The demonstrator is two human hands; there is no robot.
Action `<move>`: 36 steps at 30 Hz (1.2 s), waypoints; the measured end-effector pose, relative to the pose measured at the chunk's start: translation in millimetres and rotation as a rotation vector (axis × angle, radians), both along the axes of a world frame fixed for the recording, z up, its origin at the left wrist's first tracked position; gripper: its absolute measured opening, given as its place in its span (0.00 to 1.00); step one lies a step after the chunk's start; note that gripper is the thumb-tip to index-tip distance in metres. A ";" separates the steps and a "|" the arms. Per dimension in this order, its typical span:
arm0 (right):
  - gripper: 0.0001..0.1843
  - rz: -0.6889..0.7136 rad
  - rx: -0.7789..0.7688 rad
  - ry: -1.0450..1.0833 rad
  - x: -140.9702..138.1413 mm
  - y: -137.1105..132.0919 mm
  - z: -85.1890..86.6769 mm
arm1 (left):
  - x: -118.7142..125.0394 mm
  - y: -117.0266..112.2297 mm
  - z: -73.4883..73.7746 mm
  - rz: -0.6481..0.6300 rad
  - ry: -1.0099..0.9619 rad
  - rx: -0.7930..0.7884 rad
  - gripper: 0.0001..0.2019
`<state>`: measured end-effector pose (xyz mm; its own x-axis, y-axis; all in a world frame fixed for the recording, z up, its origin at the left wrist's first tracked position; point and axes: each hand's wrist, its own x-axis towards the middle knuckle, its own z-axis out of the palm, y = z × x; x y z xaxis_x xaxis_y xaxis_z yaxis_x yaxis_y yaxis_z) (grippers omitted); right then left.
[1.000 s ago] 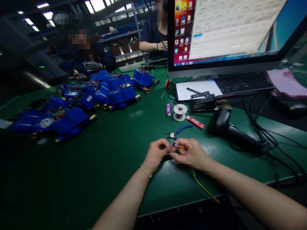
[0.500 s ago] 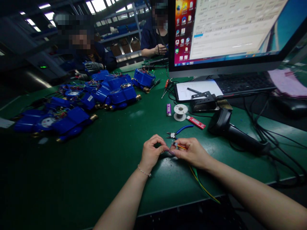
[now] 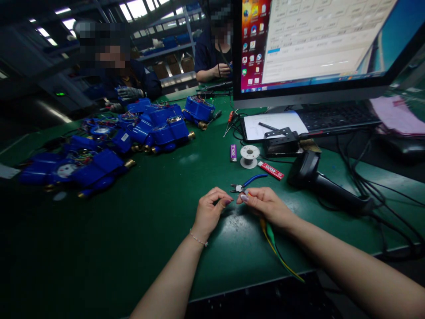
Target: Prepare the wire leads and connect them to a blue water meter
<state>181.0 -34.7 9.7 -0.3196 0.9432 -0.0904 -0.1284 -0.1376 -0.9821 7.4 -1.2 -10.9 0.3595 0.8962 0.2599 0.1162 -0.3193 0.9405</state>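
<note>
1. R hand (image 3: 264, 206) is gripping wire bundle (image 3: 272, 246) in a closed fist; yellow + green leads are trailing from under the palm to the near table edge.
2. L hand (image 3: 210, 210) is resting curled, thumb pressing on index tip; can't tell if anything is pinched.
3. Blue-handled cutters (image 3: 248, 182) are lying on green mat (image 3: 159, 212) just beyond both hands.

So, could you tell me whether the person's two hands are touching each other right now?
Apart. The head view shows a strip of green table between the left hand and the right hand, which grips the wires.
</note>
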 end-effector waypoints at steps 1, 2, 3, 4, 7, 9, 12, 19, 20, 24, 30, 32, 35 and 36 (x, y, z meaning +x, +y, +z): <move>0.22 0.008 -0.040 0.023 0.4 0.0 -0.4 | 0.0 -0.7 0.4 0.000 0.020 0.010 0.06; 0.22 0.013 -0.071 0.045 0.7 0.1 -0.7 | 0.1 -1.6 0.9 0.002 0.040 0.021 0.05; 0.22 0.014 -0.092 0.064 0.8 0.3 -1.1 | 0.1 -2.5 1.6 0.005 0.057 0.036 0.05; 0.22 0.015 -0.106 0.078 0.8 0.5 -1.3 | 0.2 -3.4 2.4 0.008 0.069 0.057 0.07; 0.22 0.012 -0.129 0.098 0.3 1.1 -2.0 | 0.3 -5.4 5.0 0.013 0.109 0.122 0.11; 0.21 -0.007 -0.120 0.103 -0.1 1.4 -2.9 | 0.4 -6.0 6.8 0.014 0.140 0.151 0.10; 0.20 -0.051 -0.084 0.104 -0.4 2.7 -5.0 | 1.4 -6.6 8.5 0.007 0.147 0.153 0.09; 0.22 -0.105 -0.114 0.070 -0.9 5.9 -7.0 | 4.3 -8.5 9.3 -0.031 -0.367 -0.534 0.12; 0.22 -0.100 -0.129 0.069 -1.0 6.1 -7.2 | 3.9 -8.3 9.7 -0.050 -0.453 -0.629 0.13; 0.24 -0.114 -0.182 0.089 -1.1 7.2 -7.8 | 1.3 -7.3 12.7 -0.137 -0.601 -0.780 0.16; 0.25 -0.122 -0.223 0.127 -0.6 7.5 -7.0 | 2.7 -6.7 13.8 -0.060 -0.562 -0.733 0.12; 0.25 -0.131 -0.218 0.110 -0.3 7.2 -7.7 | 3.6 -5.7 10.8 0.043 -0.538 -0.638 0.13; 0.24 -0.156 -0.183 0.041 -0.1 7.3 -9.5 | 3.1 -4.0 4.6 0.196 -0.440 -0.453 0.13; 0.24 -0.166 -0.163 0.023 -0.1 7.4 -10.0 | 2.8 -3.7 2.9 0.230 -0.402 -0.403 0.07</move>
<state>180.9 -27.3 -0.3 -0.1649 0.9566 -0.2401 -0.1842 -0.2690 -0.9453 10.2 -4.9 -8.0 0.0892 0.9952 -0.0404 -0.2489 0.0616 0.9666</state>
